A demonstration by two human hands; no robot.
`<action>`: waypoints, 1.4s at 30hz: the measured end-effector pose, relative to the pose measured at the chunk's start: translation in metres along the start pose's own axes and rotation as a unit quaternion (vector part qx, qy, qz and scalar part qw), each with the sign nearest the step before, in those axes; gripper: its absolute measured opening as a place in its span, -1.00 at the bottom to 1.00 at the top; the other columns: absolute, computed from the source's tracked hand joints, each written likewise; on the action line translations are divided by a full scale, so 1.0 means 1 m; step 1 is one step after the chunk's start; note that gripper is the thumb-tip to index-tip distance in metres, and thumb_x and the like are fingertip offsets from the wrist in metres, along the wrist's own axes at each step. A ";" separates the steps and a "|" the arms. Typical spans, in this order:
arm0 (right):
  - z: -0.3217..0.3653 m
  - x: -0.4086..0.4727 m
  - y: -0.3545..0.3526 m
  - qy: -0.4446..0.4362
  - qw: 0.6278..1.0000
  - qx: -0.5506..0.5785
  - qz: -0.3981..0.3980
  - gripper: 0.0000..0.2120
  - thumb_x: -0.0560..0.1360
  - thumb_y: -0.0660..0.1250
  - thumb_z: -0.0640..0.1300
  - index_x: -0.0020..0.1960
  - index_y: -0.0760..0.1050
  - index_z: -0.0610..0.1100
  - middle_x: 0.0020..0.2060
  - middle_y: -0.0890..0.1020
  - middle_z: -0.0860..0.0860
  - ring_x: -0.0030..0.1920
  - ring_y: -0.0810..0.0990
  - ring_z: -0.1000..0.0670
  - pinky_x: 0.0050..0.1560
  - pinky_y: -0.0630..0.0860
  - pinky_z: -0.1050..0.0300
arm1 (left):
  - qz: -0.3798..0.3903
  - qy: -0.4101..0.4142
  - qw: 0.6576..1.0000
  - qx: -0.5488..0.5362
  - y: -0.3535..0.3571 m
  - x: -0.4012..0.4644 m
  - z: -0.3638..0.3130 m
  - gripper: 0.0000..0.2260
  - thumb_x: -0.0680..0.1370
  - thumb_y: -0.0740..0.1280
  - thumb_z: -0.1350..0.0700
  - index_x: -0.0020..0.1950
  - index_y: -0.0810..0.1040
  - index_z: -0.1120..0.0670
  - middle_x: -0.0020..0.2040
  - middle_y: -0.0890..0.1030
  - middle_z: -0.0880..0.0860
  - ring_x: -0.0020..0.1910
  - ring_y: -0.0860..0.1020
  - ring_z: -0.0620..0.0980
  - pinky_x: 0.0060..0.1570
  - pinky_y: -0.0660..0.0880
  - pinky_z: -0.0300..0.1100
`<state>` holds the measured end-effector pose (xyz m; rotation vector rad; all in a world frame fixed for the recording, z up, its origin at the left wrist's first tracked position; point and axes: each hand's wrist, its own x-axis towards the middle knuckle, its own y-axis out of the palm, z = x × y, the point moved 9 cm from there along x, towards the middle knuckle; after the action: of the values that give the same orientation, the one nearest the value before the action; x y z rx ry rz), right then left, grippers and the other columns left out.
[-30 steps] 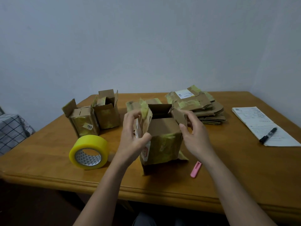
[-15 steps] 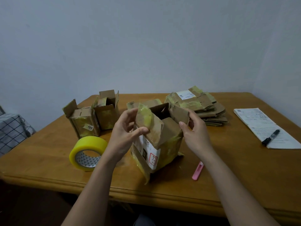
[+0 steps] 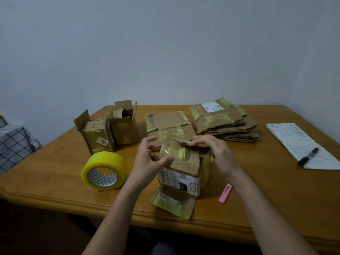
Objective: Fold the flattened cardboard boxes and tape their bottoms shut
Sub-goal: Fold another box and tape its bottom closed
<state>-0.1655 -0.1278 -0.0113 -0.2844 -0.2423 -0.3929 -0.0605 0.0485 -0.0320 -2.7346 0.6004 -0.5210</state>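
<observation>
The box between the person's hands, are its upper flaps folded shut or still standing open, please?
Folded shut: the box has its flaps lying flat, with the right hand pressing them and the left hand at its side.

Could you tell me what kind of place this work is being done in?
Probably a plain room at home used for packing: a wooden table against a bare wall, reused cardboard boxes stacked flat, and a tape roll.

tape roll (image 3: 103, 171) left of the box (image 3: 181, 170), flattened stack (image 3: 225, 122) behind it.
</observation>
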 end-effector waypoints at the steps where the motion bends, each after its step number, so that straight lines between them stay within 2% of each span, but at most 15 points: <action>1: -0.009 -0.004 0.001 0.016 0.999 -0.028 0.000 -0.57 0.47 0.08 0.26 -0.07 0.63 0.04 0.13 0.55 0.16 0.15 0.44 0.32 0.19 0.33 0.12 | 0.000 -0.005 1.000 0.008 0.002 -0.001 0.004 -0.37 0.41 0.54 0.03 0.40 0.33 -0.08 0.15 0.45 0.01 -0.07 0.51 0.00 -0.18 0.54 -0.22; 3: -0.024 -0.013 0.003 0.043 0.994 -0.100 -0.001 -0.56 0.47 0.10 0.41 -0.01 0.59 0.16 0.33 0.39 0.11 0.38 0.26 0.14 0.34 0.22 -0.04 | 0.016 -0.010 1.000 0.012 0.007 -0.002 0.006 -0.34 0.47 0.50 0.03 0.49 0.26 -0.14 0.24 0.43 -0.04 -0.05 0.54 0.05 -0.16 0.57 -0.18; 5: -0.029 -0.020 0.008 0.036 0.990 -0.139 -0.006 -0.71 0.41 0.28 0.37 0.01 0.52 0.24 0.37 0.28 0.18 0.41 0.16 0.13 0.35 0.19 -0.02 | 0.046 -0.018 0.999 0.006 0.013 -0.004 0.007 -0.33 0.50 0.46 0.02 0.52 0.22 -0.21 0.27 0.44 -0.09 -0.05 0.56 0.06 -0.15 0.59 -0.16; 7: -0.025 -0.023 0.012 -0.001 0.992 -0.125 -0.011 -0.76 0.41 0.43 0.18 0.05 0.49 0.26 0.34 0.30 0.25 0.36 0.23 0.22 0.35 0.25 0.05 | 0.084 -0.031 0.996 -0.018 0.020 -0.007 0.007 -0.36 0.52 0.45 0.02 0.49 0.23 -0.33 0.27 0.41 -0.20 0.01 0.56 0.01 -0.11 0.61 -0.14; 9: -0.021 -0.024 0.013 -0.028 0.997 -0.074 -0.004 -0.75 0.45 0.45 0.01 0.09 0.50 0.22 0.34 0.38 0.23 0.37 0.32 0.22 0.40 0.34 -0.05 | 0.113 -0.038 0.993 -0.023 0.026 -0.013 0.008 -0.47 0.52 0.44 0.00 0.40 0.34 -0.38 0.29 0.36 -0.22 0.11 0.51 -0.04 -0.05 0.62 -0.12; 12: -0.018 -0.021 0.013 -0.030 0.998 -0.050 0.001 -0.78 0.47 0.44 -0.06 0.08 0.55 0.16 0.35 0.44 0.16 0.39 0.36 0.12 0.39 0.36 -0.14 | 0.099 -0.051 0.994 -0.018 0.022 -0.020 0.012 -0.64 0.50 0.44 -0.06 0.26 0.49 -0.32 0.29 0.35 -0.17 0.09 0.49 -0.03 -0.23 0.56 -0.26; 14: -0.017 -0.022 0.014 -0.018 0.997 -0.079 0.003 -0.82 0.44 0.45 0.05 0.03 0.57 0.16 0.35 0.43 0.18 0.37 0.34 0.17 0.39 0.35 -0.09 | 0.079 -0.056 0.995 -0.029 0.019 -0.024 0.016 -0.64 0.48 0.45 -0.07 0.25 0.51 -0.29 0.24 0.36 -0.21 0.04 0.53 -0.03 -0.34 0.52 -0.33; 17: -0.015 -0.024 0.021 0.009 0.992 -0.125 0.013 -0.63 0.24 0.45 0.30 -0.02 0.53 0.20 0.36 0.38 0.20 0.32 0.31 0.20 0.23 0.32 0.21 | 0.068 -0.045 0.996 -0.030 0.018 -0.026 0.015 -0.52 0.45 0.45 -0.09 0.36 0.49 -0.17 0.24 0.38 -0.17 -0.02 0.56 -0.02 -0.37 0.51 -0.34; 21: -0.011 -0.024 0.014 0.011 0.984 -0.163 -0.072 -0.76 0.31 0.55 0.09 -0.13 0.53 0.10 0.20 0.41 0.20 0.23 0.32 0.21 0.15 0.24 0.30 | 0.101 -0.050 0.993 -0.038 0.025 -0.028 0.014 -0.39 0.38 0.38 -0.17 0.44 0.42 -0.16 0.28 0.34 -0.11 0.02 0.52 -0.01 -0.37 0.50 -0.36; 24: -0.008 -0.029 0.008 -0.010 0.975 -0.174 -0.139 -0.89 0.43 0.48 -0.05 -0.19 0.55 0.00 0.13 0.45 0.16 0.20 0.37 0.19 0.06 0.25 0.46 | 0.121 -0.058 0.990 -0.048 0.027 -0.030 0.016 -0.39 0.42 0.37 -0.16 0.47 0.37 -0.17 0.34 0.28 -0.12 0.07 0.49 0.02 -0.37 0.50 -0.37; 29: -0.007 -0.044 -0.001 -0.034 0.961 -0.166 -0.217 -0.81 0.53 0.36 -0.21 -0.27 0.54 -0.15 0.11 0.50 0.11 0.15 0.45 0.17 0.04 0.26 0.57 | 0.123 -0.055 0.990 -0.033 0.030 -0.029 0.016 -0.49 0.56 0.35 -0.01 0.50 0.34 -0.13 0.39 0.24 -0.14 0.08 0.49 0.04 -0.36 0.50 -0.36; 34: -0.010 -0.041 0.001 -0.007 0.966 -0.156 -0.206 -0.80 0.59 0.28 -0.19 -0.21 0.50 -0.16 0.09 0.49 0.07 0.10 0.45 0.16 0.01 0.34 0.55 | 0.120 -0.053 0.991 -0.028 0.030 -0.028 0.013 -0.49 0.57 0.34 0.00 0.51 0.33 -0.11 0.40 0.23 -0.13 0.11 0.48 0.05 -0.37 0.50 -0.36; 37: -0.011 -0.033 0.004 0.015 0.971 -0.168 -0.167 -0.74 0.59 0.27 -0.04 -0.19 0.50 -0.18 0.07 0.46 0.04 0.11 0.45 0.12 -0.08 0.28 0.60 | 0.118 -0.054 0.991 -0.035 0.031 -0.029 0.012 -0.50 0.57 0.34 0.02 0.51 0.33 -0.09 0.40 0.22 -0.12 0.13 0.46 0.03 -0.37 0.50 -0.37; 40: -0.013 -0.030 0.006 0.038 0.975 -0.162 -0.147 -0.66 0.43 0.44 0.13 -0.12 0.51 -0.16 0.07 0.44 0.07 0.10 0.41 0.16 -0.11 0.29 0.53 | 0.118 -0.056 0.990 -0.048 0.031 -0.030 0.011 -0.50 0.57 0.34 0.03 0.50 0.34 -0.09 0.39 0.23 -0.12 0.15 0.45 0.02 -0.37 0.51 -0.37; 42: -0.012 -0.031 0.003 0.029 0.971 -0.164 -0.172 -0.73 0.39 0.51 0.02 -0.15 0.51 -0.14 0.05 0.48 0.08 0.10 0.45 0.13 -0.07 0.32 0.49 | 0.117 -0.056 0.990 -0.049 0.031 -0.030 0.011 -0.50 0.57 0.35 0.03 0.50 0.34 -0.10 0.40 0.23 -0.12 0.15 0.46 0.02 -0.37 0.51 -0.37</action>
<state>-0.1902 -0.1188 -0.0320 -0.5587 -0.1674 -0.7868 -0.0919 0.0374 -0.0608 -2.7112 0.9244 -0.2860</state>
